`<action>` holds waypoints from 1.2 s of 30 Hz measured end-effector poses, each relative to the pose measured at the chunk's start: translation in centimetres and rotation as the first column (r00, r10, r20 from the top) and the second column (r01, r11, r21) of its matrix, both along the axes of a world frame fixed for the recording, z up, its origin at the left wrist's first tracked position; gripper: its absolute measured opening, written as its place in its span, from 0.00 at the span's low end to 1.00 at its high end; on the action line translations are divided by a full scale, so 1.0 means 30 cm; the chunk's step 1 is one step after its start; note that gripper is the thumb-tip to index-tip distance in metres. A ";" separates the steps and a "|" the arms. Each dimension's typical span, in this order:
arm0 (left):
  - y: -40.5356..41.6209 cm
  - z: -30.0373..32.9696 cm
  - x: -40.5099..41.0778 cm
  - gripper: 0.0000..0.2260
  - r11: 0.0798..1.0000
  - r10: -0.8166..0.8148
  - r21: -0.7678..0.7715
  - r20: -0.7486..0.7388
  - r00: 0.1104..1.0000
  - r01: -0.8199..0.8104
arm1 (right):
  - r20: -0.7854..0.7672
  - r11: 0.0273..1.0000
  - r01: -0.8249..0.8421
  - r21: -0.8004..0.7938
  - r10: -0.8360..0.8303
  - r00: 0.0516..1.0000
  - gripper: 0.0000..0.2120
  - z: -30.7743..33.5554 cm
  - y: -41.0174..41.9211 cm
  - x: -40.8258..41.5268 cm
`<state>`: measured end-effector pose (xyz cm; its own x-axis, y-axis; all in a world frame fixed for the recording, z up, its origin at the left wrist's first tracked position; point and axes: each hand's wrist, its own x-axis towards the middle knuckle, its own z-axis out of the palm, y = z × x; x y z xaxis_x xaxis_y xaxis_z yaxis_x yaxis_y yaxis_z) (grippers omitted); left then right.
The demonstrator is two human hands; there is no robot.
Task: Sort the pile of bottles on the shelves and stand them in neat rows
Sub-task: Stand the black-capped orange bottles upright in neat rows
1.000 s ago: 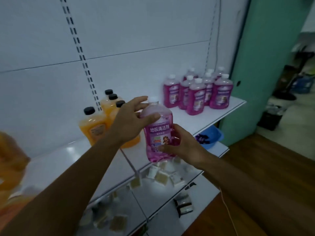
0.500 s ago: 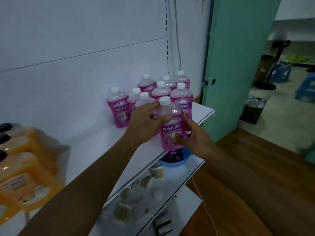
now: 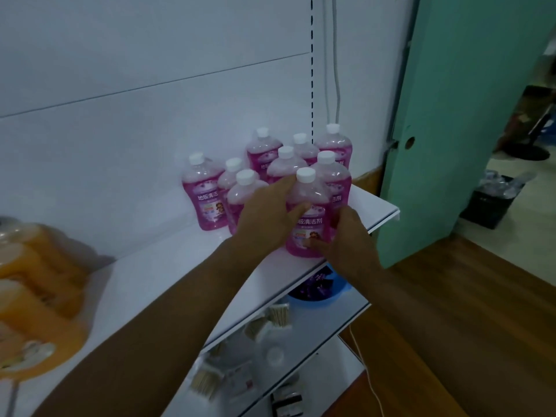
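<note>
A pink bottle with a white cap (image 3: 310,203) stands upright on the white shelf (image 3: 186,266), near its front edge. My left hand (image 3: 264,218) wraps its left side and my right hand (image 3: 346,233) holds its lower right side. Directly behind it, several more pink bottles (image 3: 207,200) stand upright in rows against the white back panel. Blurred orange bottles (image 3: 33,284) fill the far left of the same shelf.
A lower shelf (image 3: 325,323) carries a blue bowl (image 3: 319,290) of purple items and small packets (image 3: 207,383). A teal door (image 3: 469,115) stands right of the shelf end. Below it lies wooden floor (image 3: 451,326).
Both hands carried the pink bottle rightward from in front of the orange bottles to the pink group. It now rests on the shelf at the front of that group.
</note>
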<state>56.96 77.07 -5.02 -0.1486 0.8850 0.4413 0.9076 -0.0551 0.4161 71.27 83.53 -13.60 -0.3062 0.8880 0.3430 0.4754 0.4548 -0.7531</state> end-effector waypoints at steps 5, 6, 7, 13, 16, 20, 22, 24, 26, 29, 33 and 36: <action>-0.081 0.012 -0.033 0.22 0.998 0.021 0.058 -0.071 0.997 -0.017 | 0.121 0.976 0.117 0.181 -0.140 0.983 0.20 -0.011 -0.049 -0.014; -0.110 0.016 -0.041 0.22 0.996 0.023 0.082 -0.057 0.998 -0.019 | 0.100 0.966 0.128 0.223 -0.154 0.983 0.19 -0.008 -0.074 -0.015; -0.141 0.021 -0.051 0.21 0.995 0.026 0.100 -0.034 0.999 -0.023 | 0.072 0.952 0.127 0.280 -0.153 0.986 0.20 -0.006 -0.100 -0.018; -0.391 0.044 -0.159 0.14 0.984 0.082 0.159 -0.022 0.996 -0.078 | -0.061 0.795 -0.080 0.601 0.146 0.987 0.18 0.046 -0.316 -0.134; -0.565 0.066 -0.257 0.13 0.975 0.154 0.166 -0.029 0.988 -0.148 | -0.051 0.718 -0.230 0.657 0.347 0.936 0.18 0.109 -0.475 -0.260; -0.872 0.091 -0.418 0.12 0.944 0.277 0.195 -0.034 0.960 -0.266 | 0.045 0.622 -0.433 0.653 0.538 0.842 0.19 0.167 -0.732 -0.467; -1.059 0.091 -0.505 0.11 0.919 0.352 0.201 -0.023 0.936 -0.340 | 0.103 0.559 -0.513 0.651 0.605 0.790 0.19 0.184 -0.888 -0.575; -1.253 0.084 -0.593 0.10 0.892 0.425 0.176 -0.009 0.905 -0.416 | 0.164 0.456 -0.588 0.668 0.680 0.714 0.19 0.198 -1.056 -0.681; -1.447 0.069 -0.683 0.09 0.857 0.499 0.150 -0.001 0.866 -0.494 | 0.220 0.375 -0.654 0.657 0.734 0.642 0.17 0.205 -1.225 -0.789; -1.724 0.037 -0.804 0.09 0.776 0.614 0.150 0.041 0.788 -0.612 | 0.313 0.361 -0.743 0.564 0.739 0.597 0.15 0.190 -1.451 -0.948; -2.038 -0.021 -0.910 0.12 0.667 0.740 0.077 0.048 0.671 -0.741 | 0.388 0.357 -0.860 0.364 0.782 0.488 0.14 0.144 -1.647 -1.114; -2.211 -0.076 -0.964 0.14 0.604 0.793 -0.008 0.105 0.600 -0.797 | 0.369 0.408 -0.889 0.206 0.810 0.457 0.20 0.116 -1.733 -1.210</action>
